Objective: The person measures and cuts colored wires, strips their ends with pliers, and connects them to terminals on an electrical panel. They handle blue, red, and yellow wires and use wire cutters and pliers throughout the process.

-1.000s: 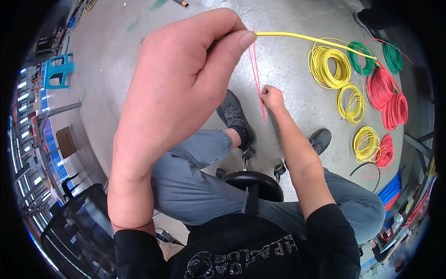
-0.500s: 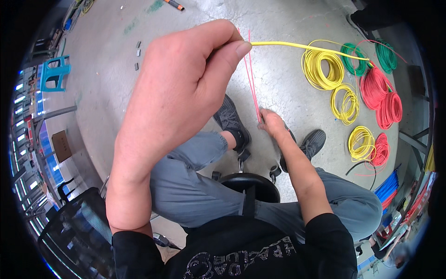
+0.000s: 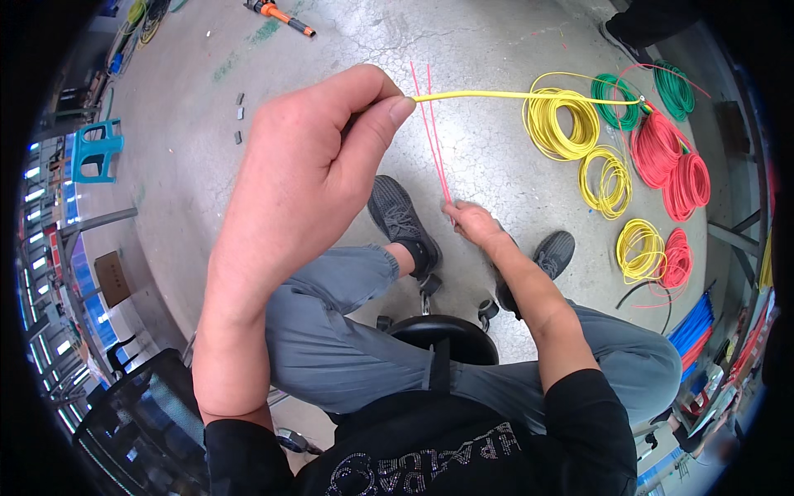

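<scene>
Large in front, my left hand (image 3: 318,161) pinches the end of a yellow wire (image 3: 480,93) between thumb and forefinger. That wire stretches right, almost level, to a small end piece (image 3: 643,102) beside the red coils. Lower down and smaller, my right hand (image 3: 475,221) is closed on two thin red wires (image 3: 434,136). They rise from its fingertips, spreading slightly, and pass the yellow wire close to my left fingertips. Whether the wires touch cannot be told.
Yellow coils (image 3: 562,124), red coils (image 3: 656,149) and green coils (image 3: 674,89) lie on the floor at right. A black round stool base (image 3: 447,337) stands between my legs. A blue plastic stool (image 3: 98,150) is at far left, an orange-black tool (image 3: 285,18) at the top.
Both hands have shifted a little left in the picture, the left one also down. The view has moved slightly, showing more of the orange tool. Both grips stay the same.
</scene>
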### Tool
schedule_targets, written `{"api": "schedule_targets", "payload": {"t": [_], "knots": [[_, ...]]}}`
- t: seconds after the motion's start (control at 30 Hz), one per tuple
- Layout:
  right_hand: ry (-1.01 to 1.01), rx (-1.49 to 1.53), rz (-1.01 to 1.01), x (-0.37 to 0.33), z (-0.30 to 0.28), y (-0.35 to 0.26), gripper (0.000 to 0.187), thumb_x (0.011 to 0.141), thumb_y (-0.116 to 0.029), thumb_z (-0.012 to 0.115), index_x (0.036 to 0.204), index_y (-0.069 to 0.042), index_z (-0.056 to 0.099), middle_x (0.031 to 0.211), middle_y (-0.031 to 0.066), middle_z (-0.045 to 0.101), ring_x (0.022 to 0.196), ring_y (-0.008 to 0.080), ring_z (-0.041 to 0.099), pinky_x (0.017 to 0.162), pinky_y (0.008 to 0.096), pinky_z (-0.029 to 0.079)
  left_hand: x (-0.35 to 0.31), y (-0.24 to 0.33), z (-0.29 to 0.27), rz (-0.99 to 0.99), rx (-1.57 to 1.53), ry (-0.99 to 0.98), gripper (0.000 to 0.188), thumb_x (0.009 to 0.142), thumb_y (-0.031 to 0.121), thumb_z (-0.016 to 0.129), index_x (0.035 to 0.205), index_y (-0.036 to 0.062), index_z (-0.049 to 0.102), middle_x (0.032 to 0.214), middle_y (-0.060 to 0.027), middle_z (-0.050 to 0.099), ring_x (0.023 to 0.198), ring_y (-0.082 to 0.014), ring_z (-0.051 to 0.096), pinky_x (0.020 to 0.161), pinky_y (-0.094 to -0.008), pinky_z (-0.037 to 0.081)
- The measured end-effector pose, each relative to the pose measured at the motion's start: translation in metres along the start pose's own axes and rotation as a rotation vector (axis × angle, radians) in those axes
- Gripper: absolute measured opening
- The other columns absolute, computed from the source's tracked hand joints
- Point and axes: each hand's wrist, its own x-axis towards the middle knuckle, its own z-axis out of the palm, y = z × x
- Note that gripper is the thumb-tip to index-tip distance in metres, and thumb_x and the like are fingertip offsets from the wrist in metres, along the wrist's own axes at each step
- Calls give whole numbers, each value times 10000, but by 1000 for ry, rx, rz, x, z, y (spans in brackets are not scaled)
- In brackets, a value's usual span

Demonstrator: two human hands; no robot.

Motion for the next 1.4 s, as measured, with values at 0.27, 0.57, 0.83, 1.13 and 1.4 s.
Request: {"api": "schedule_targets", "payload": {"t": [0.27, 0.57, 0.83, 1.13, 1.4], "knots": [[-70, 292, 153, 8, -13, -8, 187, 933, -200, 551, 1025, -60, 632, 926, 179, 658, 890, 379, 657, 810, 461, 529, 0, -1, 4, 1, -3, -12, 188, 1042, 172, 614, 984, -3, 651, 708, -1, 557, 679, -71, 534, 620, -243, 441], [-25, 61, -46, 10, 2, 6, 147, 878, -136, 615, 1001, -57, 619, 956, 186, 653, 931, 386, 660, 835, 472, 536, 0, -1, 5, 2, -21, -16, 190, 1044, 173, 611, 987, -4, 652, 710, -1, 555, 682, -71, 529, 628, -239, 441], [-9, -34, -64, 11, 10, 11, 230, 805, -90, 721, 1003, -59, 610, 1013, 174, 649, 1015, 401, 652, 863, 498, 539, -1, 1, 4, 2, 15, -28, 190, 1046, 170, 606, 987, -5, 652, 713, -4, 559, 688, -70, 536, 629, -237, 444], [203, 73, 485, 28, 7, -20, 330, 862, -313, 774, 949, -10, 678, 954, 216, 723, 936, 418, 690, 844, 499, 551, -5, -6, 5, -23, -61, -44, 182, 1051, 161, 599, 998, -8, 642, 727, -6, 563, 695, -72, 538, 636, -239, 454], [369, 366, 585, 39, 50, 16, 266, 797, -315, 757, 767, -57, 699, 774, 164, 712, 787, 375, 690, 772, 469, 552, -5, -1, 5, -175, -259, -182, 204, 1067, 173, 567, 984, -4, 626, 767, -2, 595, 723, -78, 560, 676, -245, 481]]}}
